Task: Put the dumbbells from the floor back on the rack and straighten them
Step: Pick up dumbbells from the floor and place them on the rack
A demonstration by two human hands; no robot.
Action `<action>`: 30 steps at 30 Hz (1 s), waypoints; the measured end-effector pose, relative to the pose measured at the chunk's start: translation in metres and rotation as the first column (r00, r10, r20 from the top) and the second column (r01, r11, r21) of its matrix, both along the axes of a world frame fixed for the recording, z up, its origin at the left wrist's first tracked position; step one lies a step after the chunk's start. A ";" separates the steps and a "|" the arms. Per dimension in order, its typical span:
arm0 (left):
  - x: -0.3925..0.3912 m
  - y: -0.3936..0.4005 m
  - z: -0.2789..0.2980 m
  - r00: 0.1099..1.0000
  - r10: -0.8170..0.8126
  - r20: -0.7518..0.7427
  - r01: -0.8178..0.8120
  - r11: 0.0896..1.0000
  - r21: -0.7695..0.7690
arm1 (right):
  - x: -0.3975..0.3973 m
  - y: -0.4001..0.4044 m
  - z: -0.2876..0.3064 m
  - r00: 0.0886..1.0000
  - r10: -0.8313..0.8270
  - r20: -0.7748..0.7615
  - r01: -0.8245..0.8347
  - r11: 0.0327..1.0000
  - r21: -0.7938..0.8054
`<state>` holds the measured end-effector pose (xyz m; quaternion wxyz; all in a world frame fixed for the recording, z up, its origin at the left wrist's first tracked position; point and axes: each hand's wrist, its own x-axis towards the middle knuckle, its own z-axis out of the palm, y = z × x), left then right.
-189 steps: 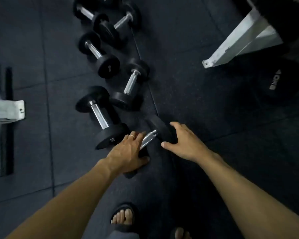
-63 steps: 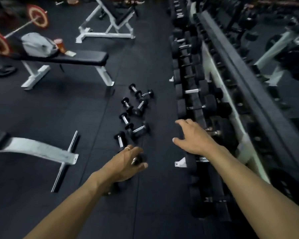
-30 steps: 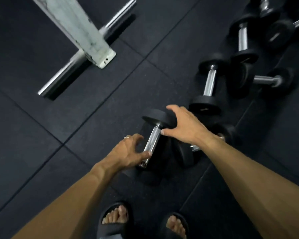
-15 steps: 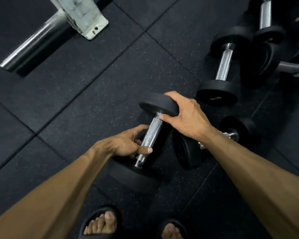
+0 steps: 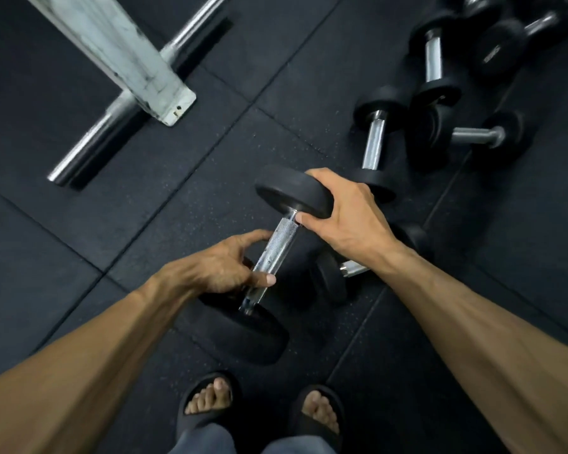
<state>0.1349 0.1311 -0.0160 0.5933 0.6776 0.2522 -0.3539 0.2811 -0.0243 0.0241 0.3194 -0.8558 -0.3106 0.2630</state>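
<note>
One dumbbell (image 5: pixel 277 253) is coming up: the left hand (image 5: pixel 217 273) is wrapping its handle, the right hand (image 5: pixel 345 217) is gripping its far head. Several dumbbells (image 5: pixel 407 126) beyond that grip are lying on the floor (image 5: pixel 177 198), awaiting racking.

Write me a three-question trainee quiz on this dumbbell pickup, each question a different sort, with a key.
1. True or false: the left hand wraps the metal handle of the dumbbell being picked up.
2. What does the right hand grip? A) the dumbbell's upper head B) the bench foot C) a sandal
3. Fill in: just beyond the right wrist, a second dumbbell lies on the ____.

Key: 1 true; 2 A; 3 floor.
</note>
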 end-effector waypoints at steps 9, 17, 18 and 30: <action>0.049 -0.007 0.245 0.971 -0.096 0.218 0.084 0.994 0.064 | 0.035 -0.023 0.259 0.975 -0.030 0.221 0.022 0.999 0.038; 0.102 -0.043 0.528 0.804 -0.304 0.511 0.228 0.951 0.207 | 0.040 -0.082 0.559 0.850 -0.171 0.499 0.134 0.985 0.110; 0.104 -0.049 0.563 0.769 -0.333 0.545 0.251 0.942 0.222 | 0.035 -0.091 0.596 0.817 -0.197 0.542 0.158 0.980 0.118; 0.095 -0.169 0.858 0.368 -0.445 0.817 0.394 0.870 0.296 | -0.074 -0.215 0.915 0.390 -0.311 0.867 0.369 0.915 0.162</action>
